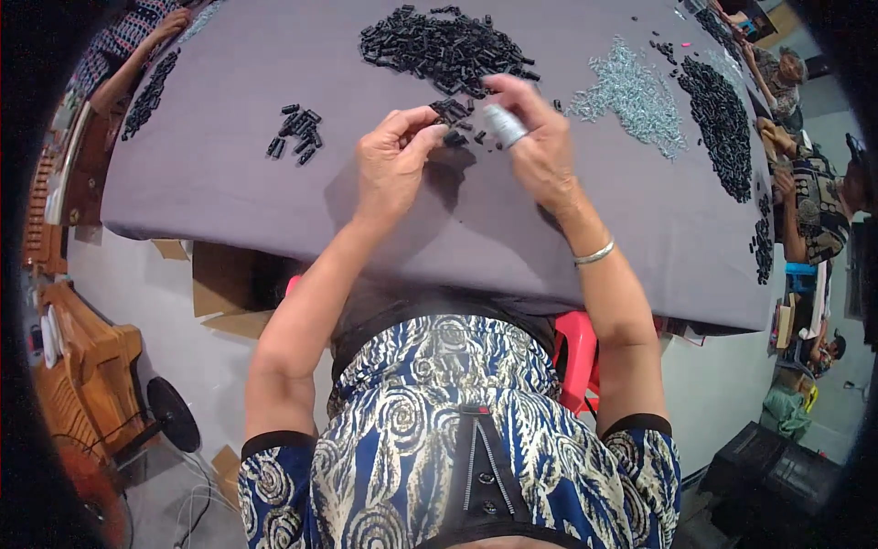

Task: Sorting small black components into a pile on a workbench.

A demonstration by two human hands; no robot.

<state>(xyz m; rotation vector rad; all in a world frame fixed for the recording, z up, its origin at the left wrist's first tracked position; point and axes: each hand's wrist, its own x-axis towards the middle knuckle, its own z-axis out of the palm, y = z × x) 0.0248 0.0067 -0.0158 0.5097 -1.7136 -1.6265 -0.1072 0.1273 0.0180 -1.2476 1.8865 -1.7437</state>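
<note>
My left hand (393,156) is closed in a pinch over the near middle of the table, with a small black cylindrical piece (455,139) at its fingertips. Just right of it, my right hand (540,137) is slightly smeared by motion; its fingers are apart and nothing shows between them. A silvery-grey wrap (505,126) covers one of its digits. Beyond both hands lies a big heap of black cylindrical pieces (444,46), a few of them loose by my fingers. To the left sits a small group of similar black pieces (297,133).
A grey cloth covers the table (247,197). Right of my hands spreads a pile of small silvery metal parts (640,96), with another black heap (718,128) beyond. Other people sit at the left and right edges. A cardboard box (240,284) stands below the table.
</note>
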